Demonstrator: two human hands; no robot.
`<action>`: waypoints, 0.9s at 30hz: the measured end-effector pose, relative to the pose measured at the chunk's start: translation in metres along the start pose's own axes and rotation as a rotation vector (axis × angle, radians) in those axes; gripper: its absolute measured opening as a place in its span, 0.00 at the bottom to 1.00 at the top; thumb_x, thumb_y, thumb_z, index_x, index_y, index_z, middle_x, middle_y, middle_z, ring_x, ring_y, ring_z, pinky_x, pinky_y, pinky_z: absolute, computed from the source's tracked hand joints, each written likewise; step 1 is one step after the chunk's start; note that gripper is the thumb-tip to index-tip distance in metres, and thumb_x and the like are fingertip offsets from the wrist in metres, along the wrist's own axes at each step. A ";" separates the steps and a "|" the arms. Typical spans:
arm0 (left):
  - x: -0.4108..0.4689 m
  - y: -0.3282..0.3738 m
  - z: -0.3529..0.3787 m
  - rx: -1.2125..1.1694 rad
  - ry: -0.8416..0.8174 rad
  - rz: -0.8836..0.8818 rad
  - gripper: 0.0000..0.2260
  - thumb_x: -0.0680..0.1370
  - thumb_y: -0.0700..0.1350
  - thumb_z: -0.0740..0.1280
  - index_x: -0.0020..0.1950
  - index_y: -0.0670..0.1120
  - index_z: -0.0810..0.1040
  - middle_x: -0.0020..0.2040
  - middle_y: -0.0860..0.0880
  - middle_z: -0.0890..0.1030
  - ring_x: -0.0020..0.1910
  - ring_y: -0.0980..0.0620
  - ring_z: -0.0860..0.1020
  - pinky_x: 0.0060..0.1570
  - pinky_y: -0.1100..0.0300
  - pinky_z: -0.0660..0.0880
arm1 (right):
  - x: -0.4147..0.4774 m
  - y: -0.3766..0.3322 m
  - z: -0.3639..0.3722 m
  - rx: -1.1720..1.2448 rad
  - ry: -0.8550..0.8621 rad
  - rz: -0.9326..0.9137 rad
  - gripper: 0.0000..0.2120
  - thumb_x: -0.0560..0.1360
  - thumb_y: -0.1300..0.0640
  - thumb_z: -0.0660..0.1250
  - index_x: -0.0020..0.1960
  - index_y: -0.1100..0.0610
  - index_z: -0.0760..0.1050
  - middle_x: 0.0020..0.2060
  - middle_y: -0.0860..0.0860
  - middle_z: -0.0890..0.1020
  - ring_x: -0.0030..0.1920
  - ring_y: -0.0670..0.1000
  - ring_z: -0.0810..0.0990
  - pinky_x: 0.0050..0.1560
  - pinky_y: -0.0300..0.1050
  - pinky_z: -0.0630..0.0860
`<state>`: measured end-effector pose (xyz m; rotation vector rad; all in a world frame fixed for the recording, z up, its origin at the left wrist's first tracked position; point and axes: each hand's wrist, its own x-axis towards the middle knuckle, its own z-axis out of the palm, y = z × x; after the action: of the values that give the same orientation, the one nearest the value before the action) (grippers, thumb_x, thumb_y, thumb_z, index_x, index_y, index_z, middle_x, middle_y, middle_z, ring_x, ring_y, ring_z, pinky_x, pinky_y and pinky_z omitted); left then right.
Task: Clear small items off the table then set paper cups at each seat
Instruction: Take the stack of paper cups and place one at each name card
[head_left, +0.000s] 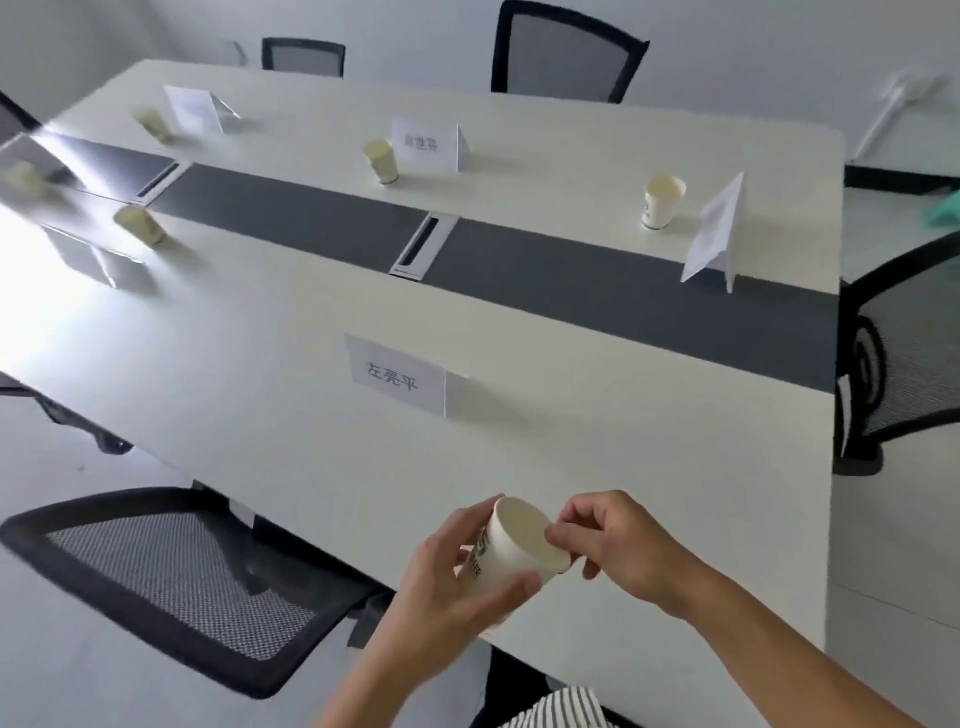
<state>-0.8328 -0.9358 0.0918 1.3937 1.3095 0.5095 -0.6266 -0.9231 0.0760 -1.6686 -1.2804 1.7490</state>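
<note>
- Here's the paper cup (519, 543) I've got: cream-white, with green print on its side.
- Under it, the table (249, 332): white, with a dark grey strip (597, 280) down the middle.
- Beside me, the chair (171, 577): black frame, grey mesh.
- Ahead, the name card (397, 379): white, dark characters.
- And my clothing (563, 709): white with dark stripes.

White walls (415, 26), long white table (260, 338) with grey centre strip (571, 275), black mesh chairs (566, 57)

A dark grey strip (571, 270) runs between white folded name cards. The nearest card (397, 382) shows printed characters, as does the far card (428, 145). The end card (714, 234) stands angled at the right. A silver cable hatch (423, 247) sits in the strip. A blurred green object (943, 213) lies at the right edge.
</note>
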 end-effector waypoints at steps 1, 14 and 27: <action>0.009 -0.004 -0.007 0.004 0.003 -0.004 0.28 0.66 0.59 0.74 0.64 0.56 0.75 0.57 0.57 0.81 0.56 0.57 0.79 0.49 0.67 0.76 | 0.010 -0.005 0.000 -0.015 0.001 0.011 0.09 0.76 0.57 0.68 0.41 0.62 0.78 0.33 0.49 0.82 0.34 0.43 0.81 0.39 0.42 0.75; 0.138 -0.058 -0.099 0.030 0.083 -0.176 0.12 0.77 0.47 0.67 0.61 0.53 0.76 0.48 0.55 0.81 0.47 0.58 0.80 0.43 0.67 0.75 | 0.191 -0.115 -0.054 -0.304 0.418 -0.043 0.10 0.75 0.56 0.66 0.41 0.64 0.75 0.37 0.57 0.84 0.34 0.45 0.84 0.41 0.51 0.77; 0.159 -0.108 -0.137 -0.053 0.141 -0.375 0.11 0.77 0.46 0.68 0.58 0.54 0.76 0.46 0.52 0.83 0.46 0.57 0.81 0.42 0.67 0.75 | 0.355 -0.102 -0.039 -0.678 0.511 0.167 0.10 0.75 0.52 0.60 0.43 0.57 0.75 0.40 0.53 0.84 0.41 0.58 0.80 0.37 0.46 0.72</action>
<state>-0.9486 -0.7620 -0.0188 1.0490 1.6155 0.3882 -0.6934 -0.5751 -0.0356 -2.4400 -1.5948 0.8717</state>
